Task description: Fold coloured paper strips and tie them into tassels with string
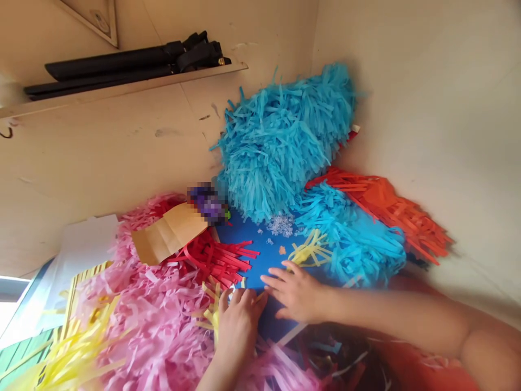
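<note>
My left hand [240, 315] is at the front middle of the blue tabletop [266, 266], its fingers bent and closed on yellow paper fringe [211, 315]. Yellow strips stick out to the left of its knuckles; the pinched part is mostly hidden. My right hand [299, 293] lies just to the right, palm down, fingers spread, holding nothing. Beyond its fingertips lies another bunch of yellow paper strips [309, 251]. Red fringe [222, 255] sits behind my left hand. A pile of small clear plastic pieces [280, 224] rests farther back.
Pink fringe [163, 320] heaps at left, with yellow fringe [77, 347] and brown cardboard [169, 233]. A large blue fringed bundle [285, 141] leans in the corner. More blue fringe [362, 244] and orange-red fringe [394, 212] lie right. A wall shelf [134, 87] holds black items.
</note>
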### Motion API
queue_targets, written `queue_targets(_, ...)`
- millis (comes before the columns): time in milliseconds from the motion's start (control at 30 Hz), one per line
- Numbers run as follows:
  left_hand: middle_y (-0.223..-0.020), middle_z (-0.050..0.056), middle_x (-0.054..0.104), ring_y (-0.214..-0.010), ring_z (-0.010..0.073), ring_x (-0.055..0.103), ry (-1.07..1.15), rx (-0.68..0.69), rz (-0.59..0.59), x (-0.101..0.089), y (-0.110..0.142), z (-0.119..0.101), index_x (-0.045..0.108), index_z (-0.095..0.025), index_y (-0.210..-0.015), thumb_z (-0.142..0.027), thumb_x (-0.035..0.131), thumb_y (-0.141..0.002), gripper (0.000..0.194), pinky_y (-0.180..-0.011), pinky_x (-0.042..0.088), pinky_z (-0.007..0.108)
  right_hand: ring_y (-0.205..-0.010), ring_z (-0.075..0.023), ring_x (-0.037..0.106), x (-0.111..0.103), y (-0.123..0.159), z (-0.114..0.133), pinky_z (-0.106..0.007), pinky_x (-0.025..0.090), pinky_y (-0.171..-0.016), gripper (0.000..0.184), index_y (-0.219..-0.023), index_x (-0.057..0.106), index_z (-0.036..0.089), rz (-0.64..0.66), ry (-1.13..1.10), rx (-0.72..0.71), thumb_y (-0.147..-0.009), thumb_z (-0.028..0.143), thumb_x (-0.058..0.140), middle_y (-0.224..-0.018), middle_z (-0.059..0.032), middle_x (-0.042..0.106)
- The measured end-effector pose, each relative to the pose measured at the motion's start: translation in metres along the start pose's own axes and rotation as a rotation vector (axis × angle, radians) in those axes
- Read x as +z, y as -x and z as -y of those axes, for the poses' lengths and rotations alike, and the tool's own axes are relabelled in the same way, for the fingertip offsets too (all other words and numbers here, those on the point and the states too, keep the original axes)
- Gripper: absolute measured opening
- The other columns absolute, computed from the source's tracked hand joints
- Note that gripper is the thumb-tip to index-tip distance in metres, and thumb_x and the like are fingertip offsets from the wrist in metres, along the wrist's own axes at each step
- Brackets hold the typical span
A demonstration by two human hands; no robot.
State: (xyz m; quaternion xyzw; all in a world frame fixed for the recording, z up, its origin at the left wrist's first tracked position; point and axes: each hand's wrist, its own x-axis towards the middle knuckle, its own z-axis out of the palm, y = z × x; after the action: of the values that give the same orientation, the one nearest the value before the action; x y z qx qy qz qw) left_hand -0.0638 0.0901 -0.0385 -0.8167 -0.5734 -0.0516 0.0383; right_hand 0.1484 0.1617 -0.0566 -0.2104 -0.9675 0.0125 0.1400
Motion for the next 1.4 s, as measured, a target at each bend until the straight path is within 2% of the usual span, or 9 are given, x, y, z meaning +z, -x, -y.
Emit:
queue_targets(200,-0.093,0.002,0.071,-0.086,0.0248,0.063,-0.039,0.018,-0.037,0.002,0.0,0.001,0.07,-0.037,-0.114,-0.01,0.059,-0.09,0.038,-0.093,0.039,0.052,-0.134,-0.0321,0.042,-0.005,0.019,-0.029,-0.054,0.028,-0.107,0.04,-0.122,0.066,0.02,-0.049,0.127,0.128,-0.096,0.049,0.057,-0.142,-0.0098,0.057)
queue_targets(333,-0.094,0.002,0.073,-0.086,0.0256,0.064,-0.033,0.008,-0.058,-0.003,-0.003,-0.004,0.072,-0.036,-0.11,-0.009,0.059,-0.088,0.038,-0.091,0.039,0.051,-0.103,-0.0245,0.058,-0.004,-0.004,-0.025,-0.049,0.033,-0.1,0.023,-0.102,0.071,0.019,-0.113,0.151,-0.082,-0.1,0.025,0.05,-0.105,-0.0078,0.073)
queue_targets(433,-0.097,0.003,0.073,-0.087,0.0255,0.065,-0.017,0.013,-0.108,-0.006,-0.006,-0.01,0.073,-0.032,-0.104,-0.009,0.059,-0.086,0.032,-0.092,0.039,0.05,-0.075,-0.0203,0.055,0.002,-0.026,-0.015,-0.049,0.035,-0.094,0.025,-0.076,0.069,0.016,-0.067,0.171,-0.248,-0.092,0.012,0.051,-0.073,-0.0054,0.067)
queue_targets(600,-0.084,0.003,0.072,-0.084,0.0231,0.064,-0.034,0.031,-0.202,0.001,-0.012,-0.017,0.069,-0.021,-0.073,-0.008,0.061,-0.086,0.019,-0.091,0.039,0.046,-0.068,-0.0193,0.05,0.003,-0.044,-0.011,-0.046,0.036,-0.088,0.023,-0.069,0.068,0.016,-0.028,0.17,-0.381,-0.087,0.011,0.054,-0.065,-0.0064,0.063)
queue_targets(867,-0.077,0.0,0.071,-0.076,0.0192,0.063,-0.06,-0.054,-0.358,0.001,-0.008,-0.02,0.067,-0.02,-0.074,-0.005,0.058,-0.087,0.022,-0.088,0.038,0.04,-0.067,-0.0185,0.053,-0.004,-0.041,-0.004,-0.042,0.035,-0.079,0.026,-0.068,0.063,0.014,-0.081,0.152,-0.203,-0.09,0.01,0.05,-0.067,-0.0055,0.063)
queue_targets(1000,-0.086,-0.004,0.076,-0.083,0.0153,0.067,-0.016,-0.002,-0.549,-0.031,0.009,-0.018,0.069,-0.025,-0.09,-0.013,0.059,-0.092,0.016,-0.094,0.033,0.037,-0.082,-0.0182,0.061,-0.039,-0.036,0.008,-0.036,0.038,-0.082,0.024,-0.079,0.072,0.018,-0.116,-0.419,0.153,-0.094,0.025,0.054,-0.083,-0.0043,0.072)
queue_targets(1200,-0.082,-0.004,0.078,-0.075,0.017,0.07,0.043,0.09,-0.735,-0.078,0.023,-0.02,0.066,-0.027,-0.098,-0.017,0.066,-0.088,0.015,-0.087,0.037,0.036,-0.073,-0.0147,0.06,-0.086,-0.042,0.013,-0.029,0.045,-0.078,0.038,-0.071,0.071,0.013,0.341,-1.576,0.35,-0.076,0.051,0.071,-0.074,-0.0018,0.068)
queue_targets(1300,-0.082,-0.003,0.078,-0.074,0.0171,0.07,0.097,0.045,-0.739,-0.077,0.028,-0.03,0.065,-0.026,-0.098,-0.016,0.067,-0.087,0.015,-0.09,0.038,0.037,-0.068,-0.0115,0.054,-0.088,-0.039,0.025,-0.027,0.043,-0.074,0.034,-0.069,0.07,0.013,0.219,-1.708,0.435,-0.064,0.045,0.082,-0.07,0.0008,0.064)
queue_targets(1400,-0.078,-0.002,0.075,-0.069,0.0155,0.069,0.242,-0.064,-0.756,-0.069,0.033,-0.043,0.063,-0.025,-0.093,-0.013,0.063,-0.088,0.013,-0.092,0.041,0.039,-0.067,-0.0113,0.053,-0.084,-0.032,0.042,-0.025,0.041,-0.067,0.029,-0.066,0.068,0.014,0.017,-1.73,0.424,-0.067,0.039,0.082,-0.07,0.0005,0.062)
